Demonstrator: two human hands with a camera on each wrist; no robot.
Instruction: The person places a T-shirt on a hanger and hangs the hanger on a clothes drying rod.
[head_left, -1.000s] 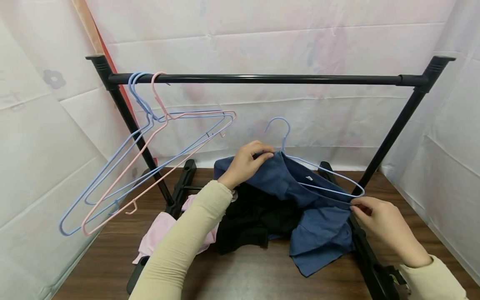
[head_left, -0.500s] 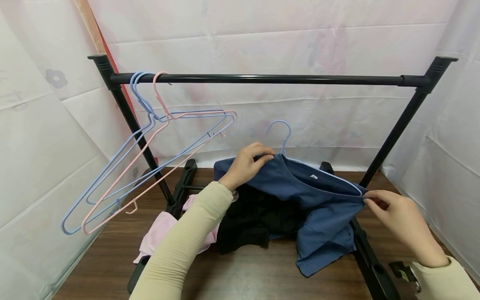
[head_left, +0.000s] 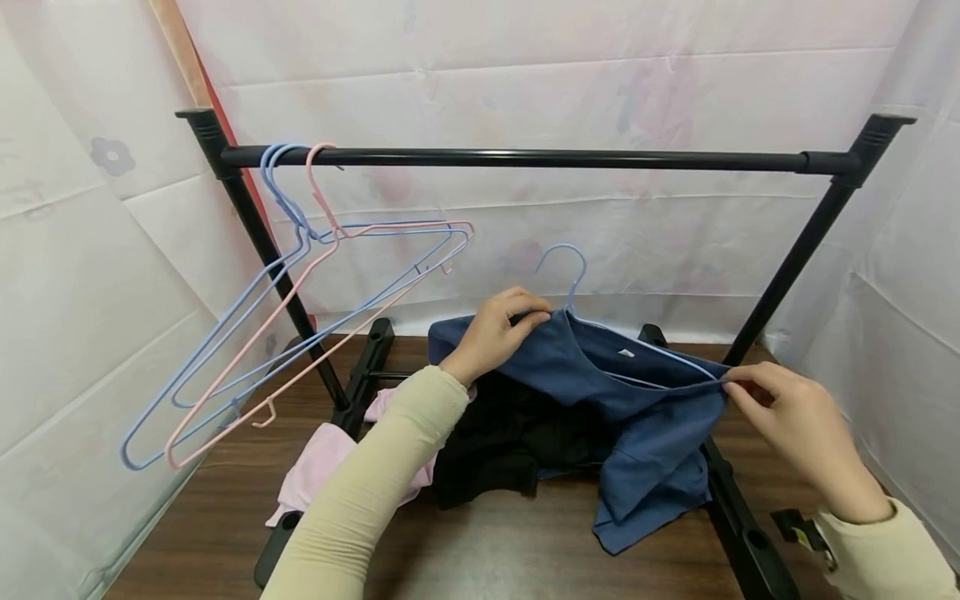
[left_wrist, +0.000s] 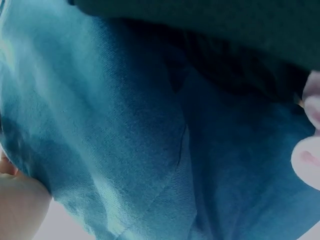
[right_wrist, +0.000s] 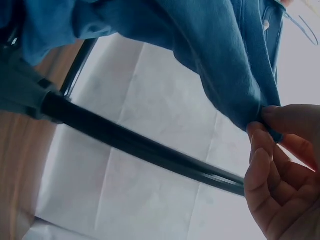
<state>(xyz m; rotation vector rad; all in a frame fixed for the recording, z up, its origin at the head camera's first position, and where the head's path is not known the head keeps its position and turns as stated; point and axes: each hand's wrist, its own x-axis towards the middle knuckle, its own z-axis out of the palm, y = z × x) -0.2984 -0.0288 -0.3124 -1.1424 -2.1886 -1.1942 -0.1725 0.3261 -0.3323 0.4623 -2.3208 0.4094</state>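
A dark blue shirt [head_left: 652, 450] is held up in front of me, its neckline gaping and a small white label inside. Out of the neckline rises the hook of a light blue hanger [head_left: 583, 265]; one hanger arm shows along the inside of the right shoulder. My left hand [head_left: 495, 333] pinches the shirt near the hook's base. With thumb and fingertips my right hand [head_left: 806, 429] pinches the right shoulder, close to the hanger's end; the right wrist view shows this right hand [right_wrist: 285, 170] gripping the fabric. Blue cloth [left_wrist: 140, 130] fills the left wrist view.
A black garment rack bar [head_left: 562, 160] runs across behind. Two blue hangers [head_left: 247, 292] and a pink hanger [head_left: 321, 200] hang at its left. Below lie a black garment [head_left: 510, 442] and pink cloth [head_left: 318, 467] on the brown wooden table [head_left: 480, 550], between the rack's feet.
My right hand has pulled the shirt's right shoulder outward over the hanger's end, which stuck out before, then eased slightly up. My left hand has stayed nearly still.
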